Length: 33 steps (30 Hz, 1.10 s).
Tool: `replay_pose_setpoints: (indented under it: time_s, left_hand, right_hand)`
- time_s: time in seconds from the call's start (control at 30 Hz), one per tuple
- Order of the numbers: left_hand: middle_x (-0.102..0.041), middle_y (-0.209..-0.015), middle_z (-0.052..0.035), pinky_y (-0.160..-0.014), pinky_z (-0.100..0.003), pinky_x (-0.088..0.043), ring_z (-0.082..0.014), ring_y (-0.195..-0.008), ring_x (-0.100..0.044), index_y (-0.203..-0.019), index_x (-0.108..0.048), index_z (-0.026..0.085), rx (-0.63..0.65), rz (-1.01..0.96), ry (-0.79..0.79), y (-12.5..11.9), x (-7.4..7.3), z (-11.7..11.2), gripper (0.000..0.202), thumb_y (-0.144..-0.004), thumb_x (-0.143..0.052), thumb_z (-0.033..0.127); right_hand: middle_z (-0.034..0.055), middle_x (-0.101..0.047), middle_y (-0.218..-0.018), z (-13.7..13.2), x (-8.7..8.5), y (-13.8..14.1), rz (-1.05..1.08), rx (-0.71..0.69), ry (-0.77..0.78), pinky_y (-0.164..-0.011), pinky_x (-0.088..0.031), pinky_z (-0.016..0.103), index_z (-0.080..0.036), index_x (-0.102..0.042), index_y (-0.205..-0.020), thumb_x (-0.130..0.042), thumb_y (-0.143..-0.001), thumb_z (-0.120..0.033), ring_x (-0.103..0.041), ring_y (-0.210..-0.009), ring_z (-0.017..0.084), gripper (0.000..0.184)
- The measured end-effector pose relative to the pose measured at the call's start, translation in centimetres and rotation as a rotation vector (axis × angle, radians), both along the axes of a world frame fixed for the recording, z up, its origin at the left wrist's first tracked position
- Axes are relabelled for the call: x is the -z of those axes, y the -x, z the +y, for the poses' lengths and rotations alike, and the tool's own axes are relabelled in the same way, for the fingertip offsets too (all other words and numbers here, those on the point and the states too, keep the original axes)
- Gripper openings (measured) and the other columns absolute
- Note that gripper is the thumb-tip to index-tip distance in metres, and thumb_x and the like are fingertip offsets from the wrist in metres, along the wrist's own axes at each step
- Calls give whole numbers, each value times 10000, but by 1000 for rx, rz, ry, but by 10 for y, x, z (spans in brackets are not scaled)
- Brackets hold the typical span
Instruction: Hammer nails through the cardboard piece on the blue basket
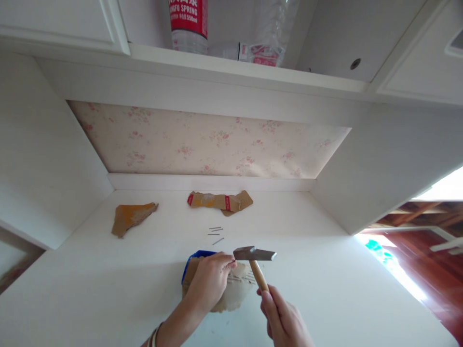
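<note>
My right hand (282, 318) is closed around the wooden handle of a small hammer (255, 254), whose metal head hovers just above a torn cardboard piece (235, 291) with a blue edge on the white desk (108, 279). My left hand (210, 282) rests on that cardboard, its fingers pinched together right under the hammer head; whether a nail is between them is too small to tell. Several nails appear stuck in the cardboard beside the fingers. A few loose nails (216, 233) lie on the desk just beyond.
Two more torn cardboard scraps lie farther back, one at the left (130, 217) and one at the middle (219, 201). A floral back panel and white side walls enclose the desk. A shelf above holds a water bottle (188, 24) and plastic packaging. The desk's right edge drops to a red floor.
</note>
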State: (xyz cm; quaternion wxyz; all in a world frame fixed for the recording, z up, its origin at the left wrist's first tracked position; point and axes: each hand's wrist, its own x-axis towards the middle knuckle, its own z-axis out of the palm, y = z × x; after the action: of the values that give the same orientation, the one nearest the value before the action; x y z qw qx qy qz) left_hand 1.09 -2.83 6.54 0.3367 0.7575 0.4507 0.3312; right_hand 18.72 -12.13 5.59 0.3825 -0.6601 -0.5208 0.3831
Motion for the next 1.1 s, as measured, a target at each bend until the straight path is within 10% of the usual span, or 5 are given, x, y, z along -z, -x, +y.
replay_pose_setpoints:
  time_s: [1.1]
  left_hand:
    - [-684, -921, -14, -775, -248, -490, -156, -788, -651, -778, -694, 218, -33, 99, 6, 1, 1, -1, 187, -895, -549, 205]
  right_hand:
    - [-65, -391, -547, -2, 13, 1, -59, -57, 24, -431, -291, 242, -223, -572, -896, -326, -934, -651, -340, -455, 133, 496]
